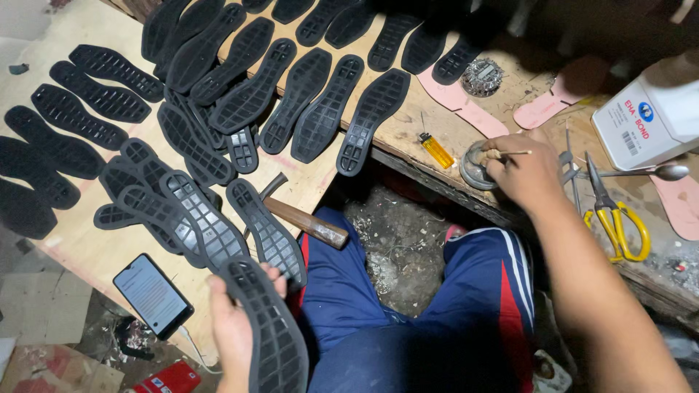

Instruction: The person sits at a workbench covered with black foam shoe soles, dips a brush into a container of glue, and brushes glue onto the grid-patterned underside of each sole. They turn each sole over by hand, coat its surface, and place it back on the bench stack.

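Person sits low btwn two work surfaces, blue track trousers (pixel 408 320) filling the gap. Left hand (pixel 231 327) is closed round one black rubber sole (pixel 271 342), tread side up, thumb under, fingertips curling over its inner edge; it hangs off the near edge of the pale board (pixel 95 255), above the lap. Right hand (pixel 526 175) is over at the front edge of the wooden bench (pixel 408 124), fingers pinched on a thin stick (pixel 510 153) w/ its tip at a small round tin (pixel 473 169); looks like glue being picked up, tho I can't see inside the tin.

Around: yellow lighter (pixel 437 151) just left of the tin, yellow-handled snips (pixel 615 218) and a spoon (pixel 666 172) to its right, white container (pixel 648 116) at the bench's far right, pink insoles (pixel 466 105) behind. Hammer (pixel 302 218) lies at the board's right edge, handle poking out over the gap. Phone (pixel 153 295) sits at the board's near edge.

Progress, as a guess: early. Dozens of black soles (pixel 218 102) lie spread across both surfaces, tread up, none visibly coated or joined to anything; the pink insoles sit apart, untouched. The held sole shows no glue sheen on the side I can see. So only one piece is in hand, stick is at the tin, and nearly the whole batch appears left to do.
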